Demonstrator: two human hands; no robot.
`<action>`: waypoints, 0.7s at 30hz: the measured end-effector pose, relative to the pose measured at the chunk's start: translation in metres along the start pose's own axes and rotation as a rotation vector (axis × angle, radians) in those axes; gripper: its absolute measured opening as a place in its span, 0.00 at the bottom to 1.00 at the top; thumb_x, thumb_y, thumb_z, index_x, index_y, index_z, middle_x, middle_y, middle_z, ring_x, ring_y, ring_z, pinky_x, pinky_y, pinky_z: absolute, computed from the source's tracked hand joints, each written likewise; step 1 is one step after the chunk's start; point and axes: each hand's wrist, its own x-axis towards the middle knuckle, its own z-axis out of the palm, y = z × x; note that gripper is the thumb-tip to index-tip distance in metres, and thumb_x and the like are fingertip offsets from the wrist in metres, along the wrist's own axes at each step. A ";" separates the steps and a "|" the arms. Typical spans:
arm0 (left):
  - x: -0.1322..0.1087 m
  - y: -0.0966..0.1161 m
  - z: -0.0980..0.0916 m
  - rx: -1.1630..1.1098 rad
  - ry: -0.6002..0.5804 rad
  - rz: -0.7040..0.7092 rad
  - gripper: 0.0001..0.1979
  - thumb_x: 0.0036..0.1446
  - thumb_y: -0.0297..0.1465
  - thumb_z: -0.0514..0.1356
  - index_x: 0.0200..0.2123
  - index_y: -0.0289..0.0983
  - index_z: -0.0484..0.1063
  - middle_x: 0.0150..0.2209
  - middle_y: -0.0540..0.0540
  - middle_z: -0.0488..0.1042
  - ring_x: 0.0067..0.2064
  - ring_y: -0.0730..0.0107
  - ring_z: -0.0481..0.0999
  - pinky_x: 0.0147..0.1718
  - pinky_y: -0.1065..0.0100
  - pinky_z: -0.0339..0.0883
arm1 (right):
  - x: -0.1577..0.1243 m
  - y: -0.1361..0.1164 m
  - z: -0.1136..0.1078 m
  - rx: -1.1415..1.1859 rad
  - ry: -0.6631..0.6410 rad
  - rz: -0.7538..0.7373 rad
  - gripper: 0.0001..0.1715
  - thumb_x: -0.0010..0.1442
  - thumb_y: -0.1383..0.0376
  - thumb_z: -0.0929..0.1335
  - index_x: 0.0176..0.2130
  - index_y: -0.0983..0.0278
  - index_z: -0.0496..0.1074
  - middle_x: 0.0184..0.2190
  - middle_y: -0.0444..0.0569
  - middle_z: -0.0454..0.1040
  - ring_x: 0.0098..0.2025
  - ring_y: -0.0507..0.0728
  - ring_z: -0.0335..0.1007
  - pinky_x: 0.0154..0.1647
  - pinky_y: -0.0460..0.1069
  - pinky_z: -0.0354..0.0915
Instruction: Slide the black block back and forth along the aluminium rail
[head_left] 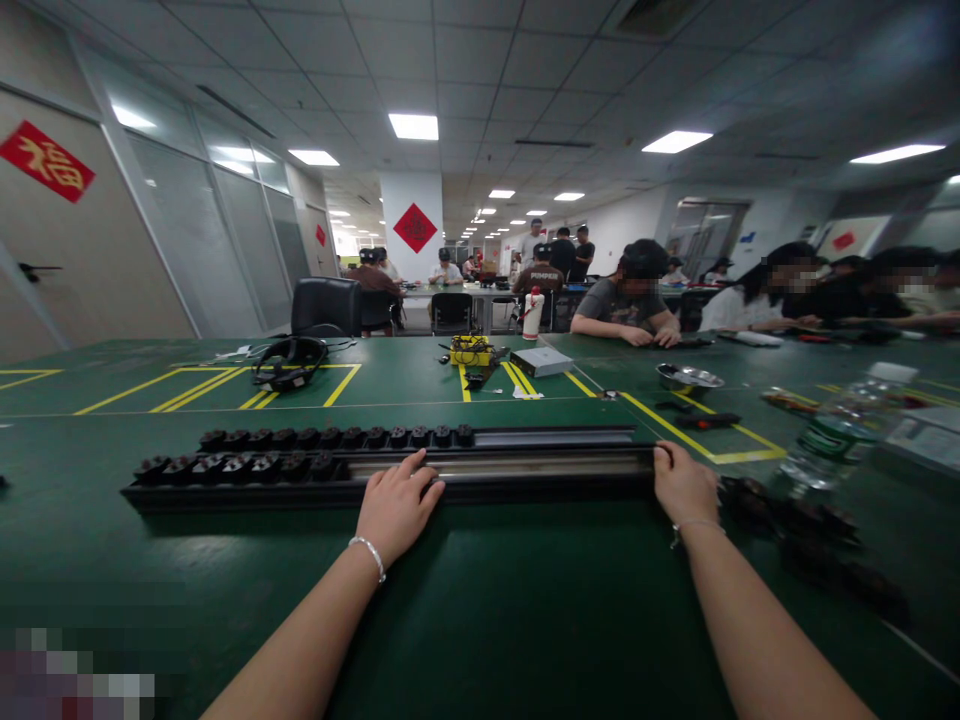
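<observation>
On the worktop (540,620), the near black tray (525,487) carries a row of black pieces (238,466) at its left. The right hand (686,485) clamps its other end; the left hand (397,505) rests mid-tray, fingers apart.

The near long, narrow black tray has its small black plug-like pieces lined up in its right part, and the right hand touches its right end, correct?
Not quite: the head view shows the small black plug-like pieces in the left part of the near tray. The right hand does touch its right end.
</observation>
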 end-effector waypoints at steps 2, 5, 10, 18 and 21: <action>0.000 0.000 0.000 -0.002 -0.003 -0.005 0.19 0.58 0.43 0.43 0.40 0.47 0.70 0.58 0.51 0.60 0.49 0.64 0.67 0.46 0.58 0.56 | 0.000 0.001 0.000 0.002 -0.002 0.011 0.26 0.58 0.57 0.52 0.45 0.65 0.68 0.40 0.55 0.71 0.44 0.61 0.64 0.49 0.56 0.54; 0.000 0.000 0.000 0.004 -0.004 -0.006 0.19 0.58 0.43 0.43 0.40 0.47 0.70 0.58 0.51 0.59 0.49 0.64 0.67 0.46 0.59 0.56 | 0.001 0.002 0.000 0.004 -0.005 0.030 0.26 0.58 0.57 0.52 0.46 0.65 0.68 0.39 0.55 0.72 0.43 0.61 0.65 0.48 0.56 0.55; 0.001 0.001 -0.001 0.020 -0.015 -0.005 0.19 0.58 0.43 0.42 0.41 0.47 0.70 0.58 0.51 0.60 0.49 0.64 0.67 0.46 0.58 0.56 | 0.001 0.003 -0.002 0.016 0.014 0.004 0.25 0.57 0.58 0.53 0.45 0.66 0.68 0.38 0.55 0.72 0.41 0.60 0.66 0.46 0.54 0.57; 0.001 0.000 0.000 0.008 -0.016 -0.003 0.19 0.58 0.43 0.42 0.41 0.47 0.70 0.58 0.51 0.59 0.50 0.64 0.67 0.46 0.58 0.56 | 0.000 0.002 -0.002 0.023 0.023 0.009 0.25 0.57 0.59 0.53 0.46 0.66 0.68 0.41 0.56 0.71 0.42 0.60 0.65 0.47 0.55 0.57; 0.001 0.000 0.000 0.010 -0.015 -0.007 0.19 0.58 0.43 0.42 0.41 0.47 0.70 0.58 0.51 0.59 0.49 0.64 0.67 0.46 0.58 0.55 | 0.001 0.003 -0.002 0.034 0.013 0.026 0.25 0.57 0.58 0.54 0.46 0.66 0.68 0.40 0.56 0.71 0.42 0.61 0.65 0.47 0.55 0.57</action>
